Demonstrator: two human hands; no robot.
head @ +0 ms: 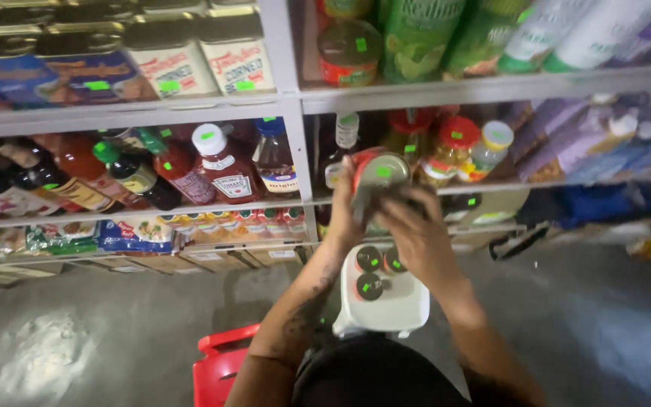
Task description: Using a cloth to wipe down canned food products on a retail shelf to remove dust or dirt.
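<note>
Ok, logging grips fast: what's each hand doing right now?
Left hand: closed on the can.
Right hand: on the same can, grip cannot be told.

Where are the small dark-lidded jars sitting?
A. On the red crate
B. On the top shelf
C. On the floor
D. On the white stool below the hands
D: three dark-lidded jars with green stickers sit on the white stool, just under the left hand and right hand, which hold a can.
</note>
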